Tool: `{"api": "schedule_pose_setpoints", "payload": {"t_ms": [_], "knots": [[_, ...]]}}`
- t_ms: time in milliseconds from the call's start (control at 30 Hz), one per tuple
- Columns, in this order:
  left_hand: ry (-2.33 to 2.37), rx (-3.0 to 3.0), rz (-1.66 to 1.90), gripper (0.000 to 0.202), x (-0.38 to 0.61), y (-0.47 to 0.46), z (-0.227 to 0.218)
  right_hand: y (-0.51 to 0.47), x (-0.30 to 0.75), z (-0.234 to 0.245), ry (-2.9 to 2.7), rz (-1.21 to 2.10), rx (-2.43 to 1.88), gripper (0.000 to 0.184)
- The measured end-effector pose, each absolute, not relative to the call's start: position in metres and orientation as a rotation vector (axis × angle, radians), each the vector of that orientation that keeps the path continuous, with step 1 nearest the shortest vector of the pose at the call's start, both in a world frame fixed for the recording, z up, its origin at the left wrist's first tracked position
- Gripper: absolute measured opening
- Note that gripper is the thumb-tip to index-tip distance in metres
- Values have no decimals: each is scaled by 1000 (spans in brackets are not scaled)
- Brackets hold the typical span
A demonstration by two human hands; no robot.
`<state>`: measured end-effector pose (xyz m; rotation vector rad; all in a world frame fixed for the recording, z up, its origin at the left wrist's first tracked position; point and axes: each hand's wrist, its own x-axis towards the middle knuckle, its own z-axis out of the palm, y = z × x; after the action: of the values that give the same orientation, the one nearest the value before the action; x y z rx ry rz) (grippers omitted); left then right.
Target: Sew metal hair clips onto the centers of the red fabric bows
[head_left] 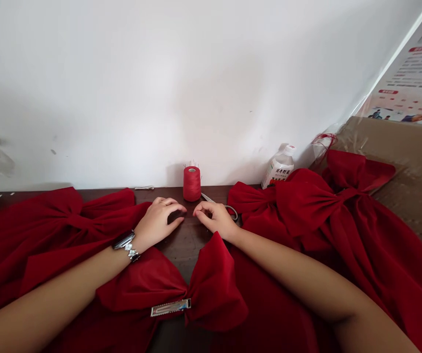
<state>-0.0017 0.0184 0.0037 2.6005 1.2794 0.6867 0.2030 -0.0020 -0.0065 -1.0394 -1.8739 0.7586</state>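
Left hand [159,220] loosely curved, right hand [218,219] bunched close

Our left thumb and fingers stood slightly apart; whether our right fingertips held anything, we could not tell. Nearer us lay a red bow [205,294] — metal clip [171,308] facing up — while the red thread spool [192,185] stood just beyond both hands.

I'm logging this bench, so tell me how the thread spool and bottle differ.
The thread spool is red; the bottle is whitish with printed labelling. Thin pins show around the spool's top, while a pale cap tops the bottle. The spool shows to its base; red fabric hides the bottle's. Both stand near the wall.
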Motion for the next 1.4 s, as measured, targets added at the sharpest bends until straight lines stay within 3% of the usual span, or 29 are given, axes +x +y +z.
{"api": "schedule_pose_setpoints", "payload": {"t_ms": [300,733,867,1033,1133,1400], "knots": [[1180,2517,682,20,-1,23,-4,-2,204,-8,-1935,796,-975,15],[1199,2170,962,23,2,16,8,-3,205,-10,-1840,747,-967,13],[1140,2173,1034,25,4,12,10,-1,205,-11,-1773,713,-954,22],[1060,2282,987,20,5,6,12,-4,203,-7,-1999,706,-802,13],[1071,2242,1031,14,4,7,11,-5,202,-6,-1986,676,-815,19],[1195,2055,1252,23,0,12,11,-5,204,-6,-1856,579,-930,21]]}}
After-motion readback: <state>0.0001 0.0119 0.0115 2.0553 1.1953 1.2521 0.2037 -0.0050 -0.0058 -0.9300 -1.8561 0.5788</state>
